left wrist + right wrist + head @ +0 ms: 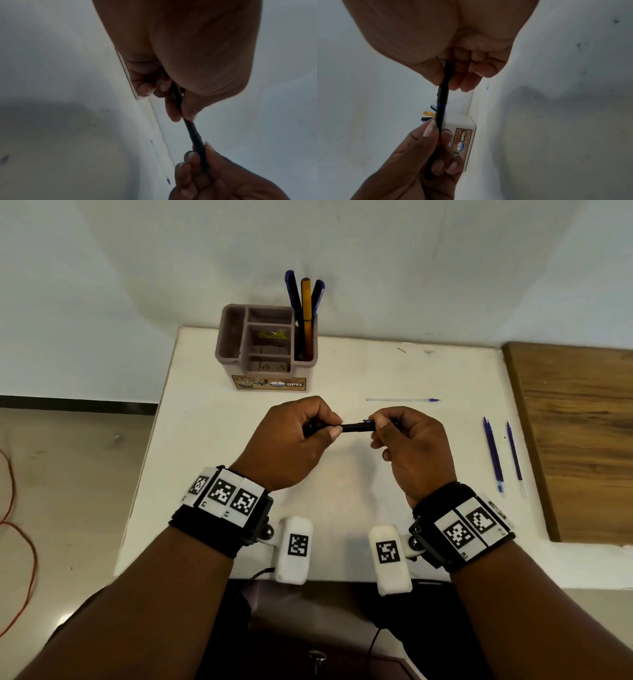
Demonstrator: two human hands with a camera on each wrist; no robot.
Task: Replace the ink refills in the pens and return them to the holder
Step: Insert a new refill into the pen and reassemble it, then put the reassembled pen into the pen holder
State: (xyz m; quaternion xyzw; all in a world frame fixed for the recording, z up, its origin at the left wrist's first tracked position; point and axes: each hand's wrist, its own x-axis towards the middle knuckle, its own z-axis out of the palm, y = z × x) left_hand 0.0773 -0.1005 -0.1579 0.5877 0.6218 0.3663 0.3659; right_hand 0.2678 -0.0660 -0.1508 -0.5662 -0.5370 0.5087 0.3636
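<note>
A black pen lies level between both hands above the white table's middle. My left hand pinches its left end with thumb and curled fingers. My right hand grips the other end. In the left wrist view the black pen runs from my left hand down to my right hand. In the right wrist view the black pen shows a thin blue ring. The mauve holder stands behind the hands with three pens in its right compartment.
A nearly clear used refill lies right of the holder. Three blue refills lie at the table's right, beside a wooden board. The white table ends at the left over a floor with an orange cable.
</note>
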